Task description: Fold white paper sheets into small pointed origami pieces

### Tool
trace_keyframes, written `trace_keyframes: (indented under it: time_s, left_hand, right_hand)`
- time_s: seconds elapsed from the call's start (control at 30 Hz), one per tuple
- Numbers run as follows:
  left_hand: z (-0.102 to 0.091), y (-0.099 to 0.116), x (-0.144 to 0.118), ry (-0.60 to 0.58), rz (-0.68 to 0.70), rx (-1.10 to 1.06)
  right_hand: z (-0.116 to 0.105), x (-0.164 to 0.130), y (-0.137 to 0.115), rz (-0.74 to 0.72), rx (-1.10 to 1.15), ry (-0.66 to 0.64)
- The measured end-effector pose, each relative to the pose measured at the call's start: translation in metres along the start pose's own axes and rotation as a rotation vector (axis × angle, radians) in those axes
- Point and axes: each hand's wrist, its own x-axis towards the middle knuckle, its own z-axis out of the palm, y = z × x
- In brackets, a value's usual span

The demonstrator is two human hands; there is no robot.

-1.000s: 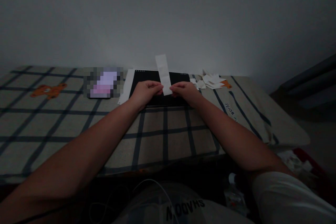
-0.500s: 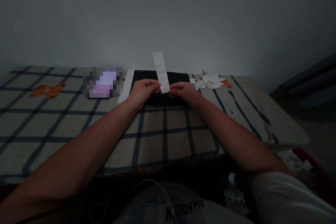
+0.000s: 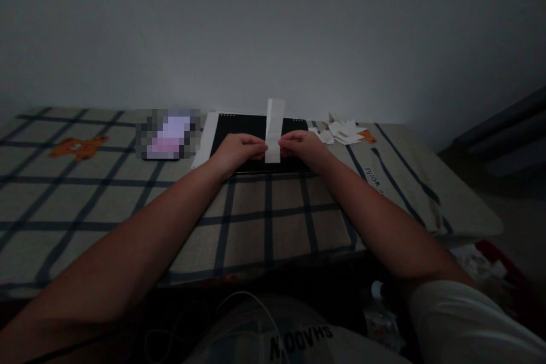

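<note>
Both hands hold a white paper strip (image 3: 273, 129) over the black pad (image 3: 239, 125). The left hand (image 3: 239, 149) is closed, fingers pinching the strip's left edge. The right hand (image 3: 302, 147) is closed too, pinching the right edge. The strip stands almost straight up, w/ its top end poking above the pad's far edge and its low end hanging just under the fingers.

The pad lies flat on a checked cloth (image 3: 264, 210) w/ dark lines. A white sheet (image 3: 203, 139) sticks out from under the pad's left side. A pile of small paper bits (image 3: 341, 131) sits just right of the pad. A little orange bear print (image 3: 79, 147) is far left of the pad, on the cloth.
</note>
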Motion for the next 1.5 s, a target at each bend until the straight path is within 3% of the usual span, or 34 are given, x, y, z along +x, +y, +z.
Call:
trace_keyframes:
  time_s: [0.3, 0.47, 0.63, 0.97, 1.23, 1.5]
  left_hand:
    - [-0.0021, -0.0019, 0.0016, 0.057, 0.053, -0.067]
    - [-0.0009, -0.0023, 0.0003, -0.007, 0.04, -0.063]
    - [-0.0003, -0.0027, -0.0002, -0.044, 0.025, -0.045]
    - [-0.0015, -0.0011, 0.0003, 0.028, 0.069, -0.059]
    - [0.0001, -0.0021, 0.0006, 0.029, 0.033, -0.027]
    - [-0.0013, -0.0017, 0.0014, 0.082, 0.065, -0.024]
  right_hand:
    - [0.0042, -0.0017, 0.0015, 0.006, 0.017, -0.033]
    - [0.0037, -0.0011, 0.0025, -0.027, 0.083, -0.048]
    - [0.0018, 0.0007, 0.0063, -0.059, -0.018, -0.008]
    - [0.0057, -0.001, 0.0067, -0.037, 0.008, -0.039]
    - [0.001, 0.0023, 0.0082, -0.14, -0.044, -0.035]
    - [0.0053, -0.0007, 0.0066, -0.075, -0.007, -0.047]
